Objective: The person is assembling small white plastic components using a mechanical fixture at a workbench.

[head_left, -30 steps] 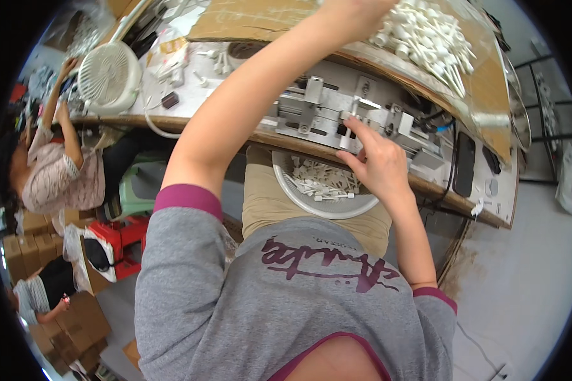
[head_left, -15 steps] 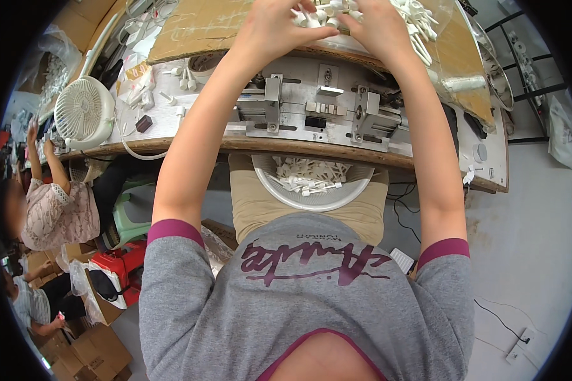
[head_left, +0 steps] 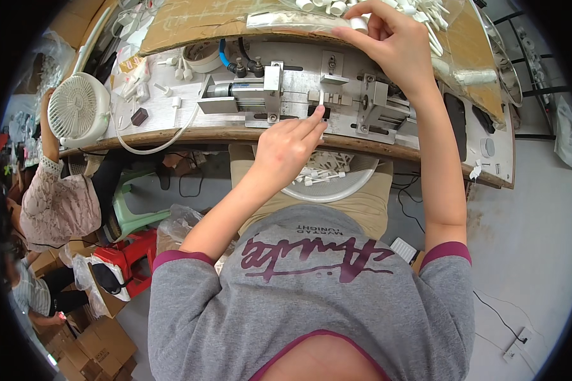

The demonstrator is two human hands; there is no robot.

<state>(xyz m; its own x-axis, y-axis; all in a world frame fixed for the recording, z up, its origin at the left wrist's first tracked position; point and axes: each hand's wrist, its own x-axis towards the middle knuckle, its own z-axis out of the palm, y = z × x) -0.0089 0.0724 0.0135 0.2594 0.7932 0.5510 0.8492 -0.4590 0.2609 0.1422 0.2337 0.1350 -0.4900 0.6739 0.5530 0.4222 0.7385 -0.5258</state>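
My left hand (head_left: 286, 151) is over the metal clamping fixture (head_left: 330, 99) at the bench's front, fingers closed together. A small white plastic stick (head_left: 321, 98) stands out from its fingertips, over the fixture's middle block. Farther back and to the right, my right hand (head_left: 397, 47) is at the edge of the cardboard sheet. Its thumb and fingers are closed around a white plastic part with a round cap (head_left: 359, 25). Beside it lies a pile of similar white plastic parts (head_left: 426, 16) on the cardboard.
The cardboard sheet (head_left: 216, 30) overhangs the bench's back. A white fan (head_left: 79, 109) and a tape roll (head_left: 202, 57) are at the left. In my lap rests a basket (head_left: 337, 192) of white parts. Other people sit at the far left.
Both hands were together at the pile. My left hand has come back toward me to the fixture with a white stick; my right hand stays by the pile, now with a capped part.
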